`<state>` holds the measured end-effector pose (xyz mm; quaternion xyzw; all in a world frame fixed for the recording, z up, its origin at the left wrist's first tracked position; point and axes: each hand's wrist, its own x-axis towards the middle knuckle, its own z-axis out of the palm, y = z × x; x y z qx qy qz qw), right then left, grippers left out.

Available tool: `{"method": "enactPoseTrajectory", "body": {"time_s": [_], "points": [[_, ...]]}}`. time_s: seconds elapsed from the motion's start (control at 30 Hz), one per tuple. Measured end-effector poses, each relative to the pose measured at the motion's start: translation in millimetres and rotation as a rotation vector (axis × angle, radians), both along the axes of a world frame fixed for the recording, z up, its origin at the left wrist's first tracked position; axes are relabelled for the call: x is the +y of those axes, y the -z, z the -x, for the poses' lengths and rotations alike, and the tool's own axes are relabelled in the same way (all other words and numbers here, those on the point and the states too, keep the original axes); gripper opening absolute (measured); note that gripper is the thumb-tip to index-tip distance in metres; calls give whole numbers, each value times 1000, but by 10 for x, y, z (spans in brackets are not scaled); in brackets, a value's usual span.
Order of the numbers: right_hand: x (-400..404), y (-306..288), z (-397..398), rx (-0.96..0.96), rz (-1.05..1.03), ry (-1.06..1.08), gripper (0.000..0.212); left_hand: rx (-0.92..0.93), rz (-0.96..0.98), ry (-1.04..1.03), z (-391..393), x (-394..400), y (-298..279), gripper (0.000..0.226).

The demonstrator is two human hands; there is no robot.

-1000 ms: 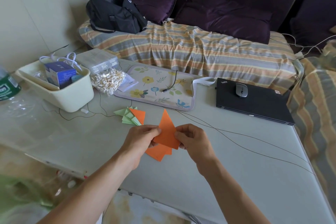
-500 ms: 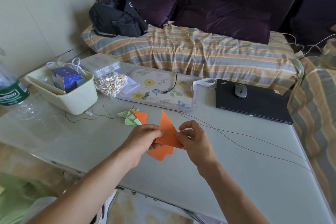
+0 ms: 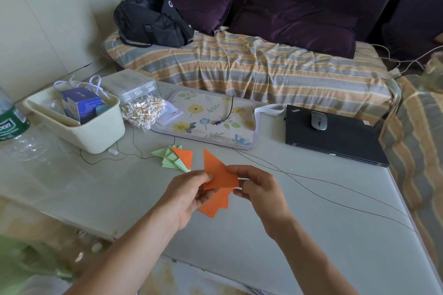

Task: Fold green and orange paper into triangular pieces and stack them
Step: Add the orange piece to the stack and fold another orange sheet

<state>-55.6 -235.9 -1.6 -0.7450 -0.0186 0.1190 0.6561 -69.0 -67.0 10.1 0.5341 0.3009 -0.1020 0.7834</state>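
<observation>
Your left hand (image 3: 189,195) and right hand (image 3: 257,189) each pinch the folded orange paper (image 3: 219,173) just above the table (image 3: 311,235), its point aimed away from you. Loose orange sheets (image 3: 214,205) lie beneath it. Just beyond, to the left, sits the stack of folded pieces (image 3: 176,158), green with an orange one on top. Farther back are a cream basket (image 3: 96,132) and a closed laptop (image 3: 335,137).

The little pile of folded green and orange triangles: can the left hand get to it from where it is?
Probably yes. The pile lies on bare table just beyond the left hand, nothing between them. But that hand is pinching the orange paper right now.
</observation>
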Motion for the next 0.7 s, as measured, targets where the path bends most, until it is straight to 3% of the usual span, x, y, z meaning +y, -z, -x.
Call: {"method": "enactPoseTrajectory", "body": {"time_s": [0.43, 0.7], "points": [[-66, 33, -14, -28, -10, -3, 12, 27, 154, 88, -12, 5, -18, 22], [-106, 29, -9, 22, 97, -55, 14, -33, -80, 63, -40, 32, 40, 19]]}}
